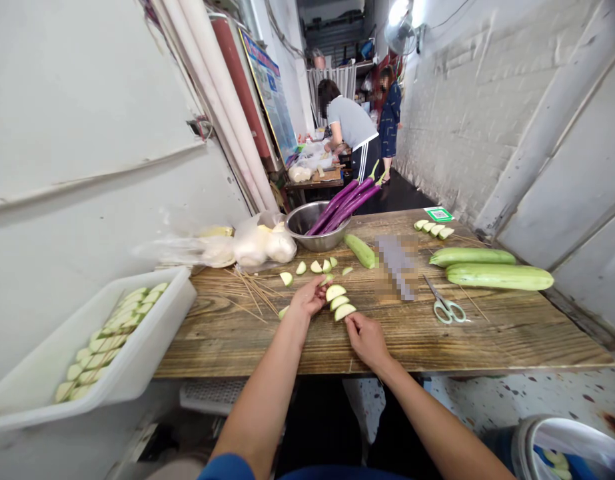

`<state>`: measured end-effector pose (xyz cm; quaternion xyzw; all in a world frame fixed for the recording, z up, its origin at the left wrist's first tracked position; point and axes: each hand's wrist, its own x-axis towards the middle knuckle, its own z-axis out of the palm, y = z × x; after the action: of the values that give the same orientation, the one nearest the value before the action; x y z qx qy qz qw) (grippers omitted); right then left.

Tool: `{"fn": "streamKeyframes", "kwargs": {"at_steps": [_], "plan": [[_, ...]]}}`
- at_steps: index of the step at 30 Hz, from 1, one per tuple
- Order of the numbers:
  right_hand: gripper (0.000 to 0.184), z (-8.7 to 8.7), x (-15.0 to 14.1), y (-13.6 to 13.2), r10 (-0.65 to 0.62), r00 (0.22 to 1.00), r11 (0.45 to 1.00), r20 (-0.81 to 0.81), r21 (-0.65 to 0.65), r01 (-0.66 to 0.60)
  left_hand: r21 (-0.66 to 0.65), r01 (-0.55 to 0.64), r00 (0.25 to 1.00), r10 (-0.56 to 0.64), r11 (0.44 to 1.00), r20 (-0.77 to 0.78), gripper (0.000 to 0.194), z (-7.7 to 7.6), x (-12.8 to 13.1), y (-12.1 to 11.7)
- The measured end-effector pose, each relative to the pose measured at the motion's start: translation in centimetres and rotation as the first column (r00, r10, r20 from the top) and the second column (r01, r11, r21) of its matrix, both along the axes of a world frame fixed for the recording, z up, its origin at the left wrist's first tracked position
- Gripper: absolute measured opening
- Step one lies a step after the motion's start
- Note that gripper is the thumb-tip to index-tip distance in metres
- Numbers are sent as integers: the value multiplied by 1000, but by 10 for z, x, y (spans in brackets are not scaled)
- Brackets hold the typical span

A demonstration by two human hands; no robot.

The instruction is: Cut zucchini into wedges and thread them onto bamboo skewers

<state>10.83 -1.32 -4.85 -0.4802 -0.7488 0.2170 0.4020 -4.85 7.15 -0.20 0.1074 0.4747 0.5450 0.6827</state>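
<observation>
Between my hands a row of half-round zucchini slices (340, 303) is lined up, pale inside with green rind. My right hand (367, 339) pinches the near end of this row; the stick through it is hidden. At the far end, my left hand (310, 300) has its fingers closed around a small zucchini slice (328, 279), partly covered by the fingertips. Just beyond lie several loose zucchini slices (316, 267) and a cut zucchini piece (360, 251). Bare wooden skewers (250, 290) are scattered to the left of my left hand.
On the wooden table (512, 333) are scissors (447, 307), two whole zucchinis (500, 275), a skewered row of slices (434, 229), a pixelated object (397, 265), and a steel bowl (297, 223) of eggplants (344, 207). A white tub (162, 313) holds skewered slices. Two people stand farther back.
</observation>
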Motion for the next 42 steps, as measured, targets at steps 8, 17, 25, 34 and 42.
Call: {"fn": "streamKeyframes", "kwargs": {"at_steps": [8,17,25,34,42], "plan": [[29,1,0,-1,-6,1000,1000,28,8,6,23,9,999,-9,1000,-41,12,-3,1,0],[29,2,0,0,-12,998,1000,65,7,11,36,18,995,-14,999,-103,10,-6,2,2],[29,1,0,-1,-24,995,1000,93,1,23,23,4,989,-1,1000,-147,10,-8,5,-2],[30,2,0,-2,-28,993,1000,113,9,28,29,-64,981,68,998,-181,6,-13,16,-6],[31,2,0,-1,-31,992,1000,122,4,31,198,-19,999,25,980,-30,20,-7,25,-18]]}}
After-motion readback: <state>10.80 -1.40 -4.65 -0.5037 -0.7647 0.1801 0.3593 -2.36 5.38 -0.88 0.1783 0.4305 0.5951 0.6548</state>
